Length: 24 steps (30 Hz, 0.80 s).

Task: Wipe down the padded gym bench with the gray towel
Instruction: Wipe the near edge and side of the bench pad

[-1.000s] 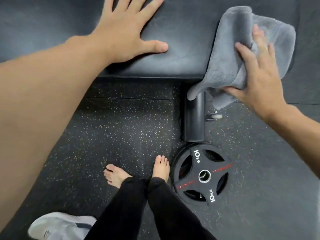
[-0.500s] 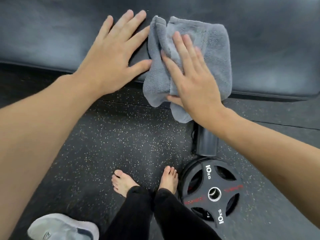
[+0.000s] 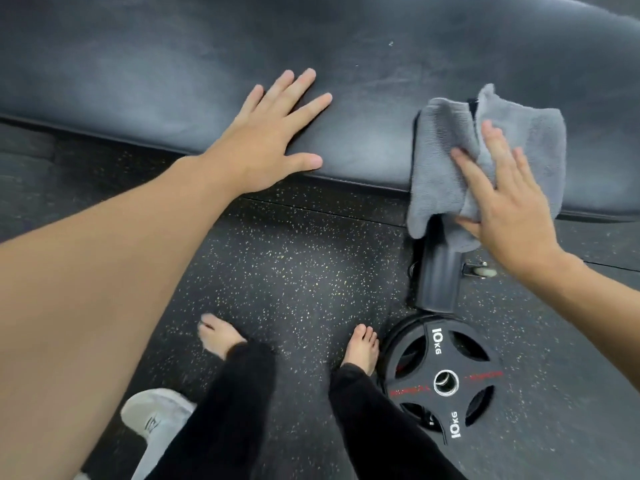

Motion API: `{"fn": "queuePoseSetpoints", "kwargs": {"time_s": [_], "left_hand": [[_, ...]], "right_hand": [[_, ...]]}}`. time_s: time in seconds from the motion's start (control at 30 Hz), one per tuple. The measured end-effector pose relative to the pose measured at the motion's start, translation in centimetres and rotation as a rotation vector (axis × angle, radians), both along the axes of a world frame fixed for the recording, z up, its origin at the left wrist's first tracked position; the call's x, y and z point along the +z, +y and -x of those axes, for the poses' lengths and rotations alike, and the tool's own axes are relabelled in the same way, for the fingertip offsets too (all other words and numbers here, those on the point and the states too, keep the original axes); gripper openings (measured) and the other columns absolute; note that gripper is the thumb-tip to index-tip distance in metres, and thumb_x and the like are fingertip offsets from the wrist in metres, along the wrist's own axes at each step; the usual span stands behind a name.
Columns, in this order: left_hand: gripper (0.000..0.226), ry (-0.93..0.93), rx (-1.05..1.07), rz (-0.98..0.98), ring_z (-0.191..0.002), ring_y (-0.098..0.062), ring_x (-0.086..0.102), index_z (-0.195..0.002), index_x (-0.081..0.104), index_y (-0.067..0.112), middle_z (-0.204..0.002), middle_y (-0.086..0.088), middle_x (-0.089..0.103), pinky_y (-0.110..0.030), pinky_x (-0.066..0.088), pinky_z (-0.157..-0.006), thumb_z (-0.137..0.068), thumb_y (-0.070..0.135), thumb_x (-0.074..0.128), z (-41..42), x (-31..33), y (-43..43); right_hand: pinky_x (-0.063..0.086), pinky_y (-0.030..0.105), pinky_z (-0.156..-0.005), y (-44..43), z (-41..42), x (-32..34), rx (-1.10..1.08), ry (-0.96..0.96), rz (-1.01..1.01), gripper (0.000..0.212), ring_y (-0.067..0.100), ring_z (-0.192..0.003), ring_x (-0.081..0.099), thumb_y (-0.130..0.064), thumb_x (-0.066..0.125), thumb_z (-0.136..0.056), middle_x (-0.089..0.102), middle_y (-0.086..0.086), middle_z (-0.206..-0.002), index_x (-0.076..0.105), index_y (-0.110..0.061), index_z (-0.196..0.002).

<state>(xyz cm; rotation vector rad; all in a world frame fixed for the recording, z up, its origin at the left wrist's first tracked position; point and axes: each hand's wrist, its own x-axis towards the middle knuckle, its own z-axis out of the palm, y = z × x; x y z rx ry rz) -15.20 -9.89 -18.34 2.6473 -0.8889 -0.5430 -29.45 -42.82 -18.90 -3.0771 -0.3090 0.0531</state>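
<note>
The left hand [image 3: 258, 152] lies flat, grip open, on the padded gym bench [image 3: 173, 81], apparently as a brace, while the right hand [image 3: 504, 206] (fingers spread, nothing clenched) presses the gray towel [image 3: 446, 157] over the pad's near edge.

Even, diffuse indoor lighting; mild motion blur.
Soft sheen on the bench [image 3: 173, 81] pad. Right hand [image 3: 502, 199] and towel [image 3: 446, 150] slightly smeared. Wide-angle lens bends the frame edges.
</note>
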Motion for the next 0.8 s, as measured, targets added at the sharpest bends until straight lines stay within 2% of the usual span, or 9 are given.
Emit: {"fn": "queuePoseSetpoints", "kwargs": {"time_s": [0.27, 0.47, 0.57, 0.63, 0.8], "left_hand": [[0.074, -0.054, -0.085, 0.024, -0.155, -0.024, -0.004, -0.159, 0.016, 0.027, -0.169, -0.002, 0.0, -0.044, -0.004, -0.123, -0.097, 0.047, 0.051, -0.9, -0.1, 4.4], [0.076, -0.055, -0.072, 0.054, -0.155, -0.021, -0.005, -0.159, 0.016, 0.028, -0.169, 0.0, -0.001, -0.043, -0.003, -0.124, -0.096, 0.048, 0.053, -2.5, -0.3, 10.6], [0.078, -0.061, -0.02, 0.06, -0.155, -0.02, -0.004, -0.159, 0.017, 0.026, -0.169, 0.001, 0.0, -0.041, -0.003, -0.123, -0.095, 0.045, 0.056, -3.8, -0.2, 14.5], [0.079, -0.066, 0.022, 0.046, -0.155, -0.02, -0.003, -0.159, 0.019, 0.025, -0.169, 0.002, 0.0, -0.041, -0.003, -0.123, -0.093, 0.042, 0.059, -4.8, -0.2, 17.2], [0.086, -0.031, 0.095, -0.016, -0.154, -0.02, -0.005, -0.159, 0.017, 0.03, -0.169, 0.002, -0.002, -0.048, -0.004, -0.122, -0.089, 0.057, 0.059, -6.8, 0.4, 22.3]], "right_hand": [[-0.006, 0.038, -0.125, 5.8, -2.4, 0.0, 0.034, 0.026, -0.097, 0.098, 0.045, -0.152, 0.006, -0.027, 0.078, -0.079, 0.008, 0.031, -0.163, 0.024, -0.005, -0.157], [0.006, 0.05, -0.125, 17.8, -7.0, -0.5, 0.133, 0.002, -0.08, 0.101, 0.047, -0.151, 0.009, -0.025, 0.083, -0.075, 0.012, 0.033, -0.161, 0.027, -0.002, -0.155], [0.017, 0.057, -0.123, 25.6, -10.0, -1.1, 0.21, -0.045, -0.064, 0.095, 0.049, -0.149, 0.016, -0.03, 0.077, -0.076, 0.017, 0.035, -0.159, 0.03, 0.001, -0.153], [0.021, 0.057, -0.122, 29.7, -11.3, -1.6, 0.205, -0.062, -0.056, 0.094, 0.049, -0.149, 0.019, -0.033, 0.076, -0.078, 0.019, 0.035, -0.159, 0.031, 0.002, -0.153], [0.021, 0.053, -0.123, 30.6, -11.5, -1.8, 0.208, -0.093, -0.021, 0.084, 0.046, -0.149, 0.022, -0.031, 0.074, -0.084, 0.022, 0.033, -0.159, 0.034, -0.002, -0.152]]}}
